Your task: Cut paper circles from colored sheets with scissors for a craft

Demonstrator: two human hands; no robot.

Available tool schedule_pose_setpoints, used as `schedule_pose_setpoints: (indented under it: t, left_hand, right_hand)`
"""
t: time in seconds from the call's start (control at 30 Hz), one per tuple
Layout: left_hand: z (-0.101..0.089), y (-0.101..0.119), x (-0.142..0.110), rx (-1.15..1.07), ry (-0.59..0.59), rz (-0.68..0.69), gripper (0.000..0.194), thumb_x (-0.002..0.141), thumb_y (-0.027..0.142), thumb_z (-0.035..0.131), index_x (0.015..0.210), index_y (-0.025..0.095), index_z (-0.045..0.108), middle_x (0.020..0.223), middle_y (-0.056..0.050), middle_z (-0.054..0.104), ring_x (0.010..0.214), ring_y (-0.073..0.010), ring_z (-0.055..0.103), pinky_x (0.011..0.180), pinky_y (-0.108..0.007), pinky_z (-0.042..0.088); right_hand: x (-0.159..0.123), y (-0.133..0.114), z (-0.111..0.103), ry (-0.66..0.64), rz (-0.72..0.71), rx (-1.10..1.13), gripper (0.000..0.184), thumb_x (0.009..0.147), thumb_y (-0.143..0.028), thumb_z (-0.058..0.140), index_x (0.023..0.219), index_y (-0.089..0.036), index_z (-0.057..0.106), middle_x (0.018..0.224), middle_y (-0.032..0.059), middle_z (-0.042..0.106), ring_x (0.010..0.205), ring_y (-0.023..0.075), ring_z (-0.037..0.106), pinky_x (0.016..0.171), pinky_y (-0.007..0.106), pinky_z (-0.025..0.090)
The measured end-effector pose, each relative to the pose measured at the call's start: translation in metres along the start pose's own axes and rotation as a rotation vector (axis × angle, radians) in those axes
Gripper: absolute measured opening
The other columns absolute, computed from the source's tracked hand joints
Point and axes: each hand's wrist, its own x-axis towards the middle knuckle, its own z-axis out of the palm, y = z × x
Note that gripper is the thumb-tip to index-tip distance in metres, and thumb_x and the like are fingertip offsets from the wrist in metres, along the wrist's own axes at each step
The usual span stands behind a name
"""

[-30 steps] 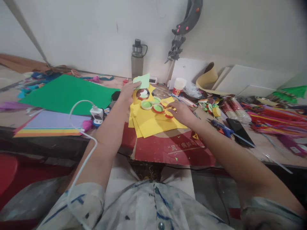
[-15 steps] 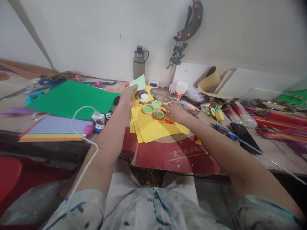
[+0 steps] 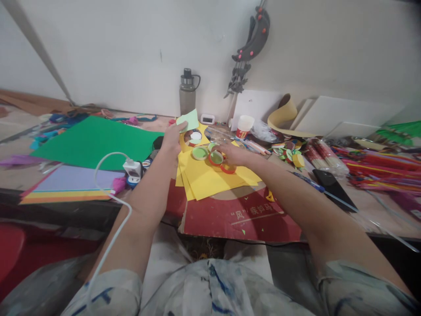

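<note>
A person's left hand [image 3: 173, 137] clamps a pale-green paper piece [image 3: 188, 120]; the right hand [image 3: 234, 154], its grip impossible to tell, is nearer a round, red-rimmed, green-centred disc [image 3: 216, 158], no long axis, lying just to that hand's left on yellow paper sheets [image 3: 202, 184].

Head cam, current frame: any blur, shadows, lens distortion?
Head view: soft overall, right hand lacking crisp detail; head view: shadow near the right forearm dims part of the red board; head view: wide-angle stretch toward the edges, top-right corner dark.
</note>
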Motion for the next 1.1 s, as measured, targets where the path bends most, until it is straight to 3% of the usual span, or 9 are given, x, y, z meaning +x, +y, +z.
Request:
schedule_pose_setpoints:
  t: [0.2,0.33,0.47,0.77,0.97,1.1]
  left_hand:
    - [0.001,0.0,-0.003,0.009,0.011,-0.006,0.014,0.085,0.012,0.077,0.093,0.015,0.065,0.073,-0.002,0.071,0.053,-0.0084,0.064,0.045,-0.018,0.037]
    - [0.001,-0.002,-0.002,0.03,0.017,-0.014,0.005,0.09,0.013,0.068,0.088,0.015,0.064,0.071,-0.003,0.07,0.056,-0.0095,0.064,0.045,-0.02,0.036]
    - [0.001,-0.003,0.001,0.029,-0.006,0.007,0.005,0.089,0.012,0.071,0.088,0.014,0.066,0.072,-0.004,0.07,0.055,-0.0094,0.064,0.043,-0.019,0.033]
    - [0.003,-0.004,0.002,0.051,-0.017,-0.008,0.008,0.084,0.011,0.074,0.088,0.014,0.068,0.074,-0.005,0.072,0.054,-0.01,0.065,0.042,-0.018,0.034]
    - [0.004,-0.003,0.0,0.076,-0.001,-0.01,0.008,0.084,0.011,0.073,0.085,0.014,0.066,0.071,-0.005,0.07,0.053,-0.0105,0.064,0.042,-0.019,0.034]
    - [0.002,-0.004,0.001,0.022,0.033,0.002,0.012,0.083,0.012,0.075,0.089,0.016,0.065,0.075,-0.003,0.072,0.054,-0.0088,0.065,0.042,-0.017,0.033]
  right_hand:
    - [-0.012,0.007,-0.007,0.059,0.095,0.007,0.068,0.079,-0.019,0.075,0.145,-0.022,0.061,0.13,0.0124,0.074,0.113,0.0285,0.07,0.095,0.036,0.053]
    - [-0.019,0.024,-0.013,0.055,0.227,0.053,0.072,0.078,-0.018,0.072,0.148,-0.022,0.058,0.116,0.008,0.079,0.094,0.0235,0.072,0.081,0.03,0.053]
    - [-0.031,0.048,-0.022,0.072,0.332,0.092,0.07,0.078,-0.018,0.072,0.146,-0.019,0.058,0.11,0.0076,0.079,0.089,0.0224,0.072,0.079,0.029,0.052]
    - [-0.064,0.106,-0.05,0.166,0.711,-0.135,0.073,0.081,-0.032,0.081,0.148,-0.016,0.055,0.116,0.0166,0.076,0.103,0.0316,0.072,0.085,0.038,0.054]
    - [-0.067,0.109,-0.032,0.089,0.879,-0.201,0.067,0.089,-0.043,0.076,0.148,-0.016,0.059,0.135,0.0268,0.068,0.126,0.0412,0.065,0.097,0.048,0.054]
    - [-0.065,0.107,-0.024,0.015,0.923,-0.232,0.074,0.089,-0.046,0.077,0.152,-0.014,0.056,0.149,0.0309,0.057,0.143,0.0504,0.049,0.107,0.06,0.048]
